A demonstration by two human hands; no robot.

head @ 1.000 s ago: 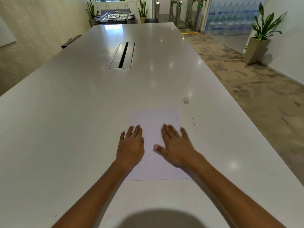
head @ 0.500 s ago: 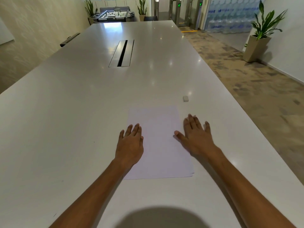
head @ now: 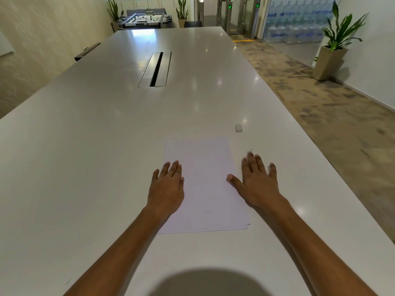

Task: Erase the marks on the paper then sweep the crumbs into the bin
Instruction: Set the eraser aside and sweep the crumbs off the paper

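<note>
Paper (head: 203, 184) on bench (head: 85, 167): left hand (head: 166, 189) flat on its left edge, right hand (head: 257, 182) flat beside its right edge, crumbs (head: 249, 151) at fingertips; sweep lightly, gathering them.

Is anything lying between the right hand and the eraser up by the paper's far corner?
Nothing sizeable. The right hand lies flat on the table beside the paper; only bare tabletop and a few dark crumbs at its fingertips separate it from the eraser.
</note>
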